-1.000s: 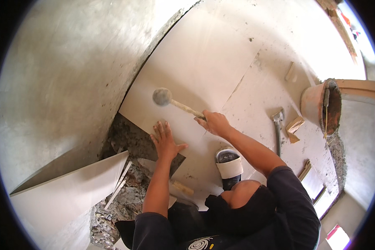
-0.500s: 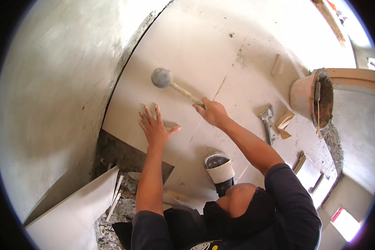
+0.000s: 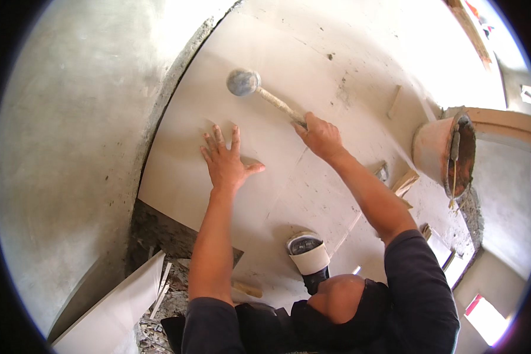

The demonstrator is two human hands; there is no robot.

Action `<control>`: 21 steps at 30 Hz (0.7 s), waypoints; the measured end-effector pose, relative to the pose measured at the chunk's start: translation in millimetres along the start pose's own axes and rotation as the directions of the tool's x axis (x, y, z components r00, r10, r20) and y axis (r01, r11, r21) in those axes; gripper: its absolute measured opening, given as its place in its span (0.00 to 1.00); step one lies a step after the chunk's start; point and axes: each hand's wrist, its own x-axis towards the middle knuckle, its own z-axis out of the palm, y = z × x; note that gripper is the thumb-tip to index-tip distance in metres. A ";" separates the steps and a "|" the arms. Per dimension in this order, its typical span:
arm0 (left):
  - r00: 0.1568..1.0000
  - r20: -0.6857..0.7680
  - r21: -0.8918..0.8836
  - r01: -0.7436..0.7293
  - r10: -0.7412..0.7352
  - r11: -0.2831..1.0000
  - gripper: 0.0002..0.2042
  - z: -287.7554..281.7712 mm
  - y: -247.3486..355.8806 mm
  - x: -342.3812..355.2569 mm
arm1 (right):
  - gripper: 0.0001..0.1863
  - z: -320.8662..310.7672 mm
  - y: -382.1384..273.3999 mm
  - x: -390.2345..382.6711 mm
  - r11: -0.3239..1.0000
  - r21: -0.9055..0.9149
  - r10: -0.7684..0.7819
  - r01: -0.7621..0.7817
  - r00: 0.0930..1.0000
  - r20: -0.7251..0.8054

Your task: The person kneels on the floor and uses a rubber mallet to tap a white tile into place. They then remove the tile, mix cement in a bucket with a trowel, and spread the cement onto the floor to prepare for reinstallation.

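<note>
Pale tiles (image 3: pixel 177 171) — mallet (image 3: pixel 271 100) in right hand (image 3: pixel 323 137) — long axis slanting, head (image 3: pixel 242 82) forward-left.

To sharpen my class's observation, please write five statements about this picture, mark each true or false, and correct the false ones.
1. The right grip holds the mallet by its handle. True.

2. The left grip is closed around a trowel. False: it is empty, with fingers spread over a pale tile.

3. The bucket is on the person's right. True.

4. The mallet has a square red head. False: it is round and grey.

5. The sandal has a wide pale strap. True.
</note>
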 end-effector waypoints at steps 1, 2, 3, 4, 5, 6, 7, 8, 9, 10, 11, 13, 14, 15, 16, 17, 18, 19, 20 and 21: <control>1.000 0.005 0.000 0.009 -0.009 1.000 0.60 -0.9 1.1 1.2 | 0.22 1.3 0.6 3.4 0.995 -0.080 0.063 -0.059 0.997 0.045; 0.999 0.028 0.015 0.018 -0.019 1.000 0.60 -1.5 0.6 0.0 | 0.22 2.5 1.9 5.2 0.998 0.059 0.033 -0.034 0.999 0.012; 1.000 0.020 0.012 0.020 -0.020 1.000 0.60 -2.3 0.6 1.8 | 0.22 6.1 1.4 8.4 0.991 0.134 0.012 -0.014 1.000 0.016; 1.000 0.006 0.002 0.011 -0.011 1.000 0.59 -1.9 0.8 1.1 | 0.22 9.1 2.4 8.5 0.978 0.208 -0.019 0.030 0.998 -0.055; 1.000 0.019 -0.007 0.002 -0.002 1.000 0.60 -2.0 0.7 1.7 | 0.22 13.4 1.2 10.6 0.960 0.276 -0.036 0.048 0.998 -0.050; 1.000 0.008 -0.021 -0.008 0.008 1.000 0.61 -2.2 0.4 2.3 | 0.22 15.1 1.8 11.4 0.979 0.175 -0.079 0.101 0.988 -0.130; 1.000 0.008 -0.039 -0.008 0.008 0.999 0.62 -2.6 -0.1 1.9 | 0.22 17.6 0.2 12.8 0.989 0.072 -0.119 0.128 0.985 -0.126; 1.000 0.003 -0.030 -0.012 0.012 0.999 0.61 -3.5 -0.1 2.8 | 0.22 17.3 0.0 14.0 0.991 0.084 -0.097 0.108 0.988 -0.118; 1.000 0.014 -0.029 -0.011 0.011 1.000 0.61 -4.5 0.0 3.0 | 0.22 16.9 -1.6 15.6 0.992 0.096 -0.076 0.087 0.991 -0.111; 1.000 0.026 -0.037 -0.005 0.006 0.999 0.61 -6.0 0.8 4.1 | 0.23 14.3 -2.2 17.8 0.975 0.219 -0.001 0.021 0.996 -0.091; 1.000 0.017 -0.028 -0.007 0.008 1.000 0.60 -7.7 2.2 5.2 | 0.23 11.2 -3.4 19.8 0.939 0.343 0.042 0.004 0.991 -0.126; 1.000 0.019 -0.042 0.004 -0.003 0.999 0.59 -13.1 5.3 10.5 | 0.26 3.8 -5.9 24.9 0.957 0.288 0.074 -0.043 0.992 -0.100; 1.000 0.029 -0.017 0.007 -0.007 1.000 0.58 -16.7 7.0 13.9 | 0.27 -0.3 -7.0 27.5 0.977 0.192 0.105 -0.089 0.991 -0.077; 0.998 0.060 -0.005 0.016 -0.016 1.000 0.57 -20.6 8.9 17.6 | 0.27 -3.6 -8.2 30.4 0.982 0.094 0.164 -0.162 0.986 -0.007; 0.997 0.070 0.006 0.019 -0.020 1.000 0.56 -24.5 10.2 20.9 | 0.28 -6.9 -8.6 31.7 0.983 0.147 0.123 -0.106 0.986 -0.112; 0.997 0.078 0.016 0.023 -0.024 1.000 0.55 -28.9 11.2 26.1 | 0.28 -9.0 -9.4 33.8 0.978 0.206 0.076 -0.032 0.975 -0.211; 0.997 0.074 0.019 0.024 -0.025 1.000 0.55 -31.6 12.8 28.1 | 0.28 -10.9 -9.0 33.4 0.954 0.300 0.080 -0.017 0.977 -0.199; 0.997 0.077 0.019 0.019 -0.021 1.000 0.55 -33.1 14.9 28.1 | 0.28 -11.2 -9.2 34.6 0.950 0.308 0.092 -0.040 0.983 -0.157; 0.995 0.095 0.018 0.022 -0.024 1.000 0.55 -34.5 16.1 27.9 | 0.28 -12.1 -8.3 33.9 0.948 0.312 0.114 -0.069 0.985 -0.129; 0.995 0.101 0.020 0.023 -0.025 1.000 0.55 -36.0 17.2 29.6 | 0.27 -11.5 -8.3 34.1 0.945 0.311 0.140 -0.097 0.983 -0.119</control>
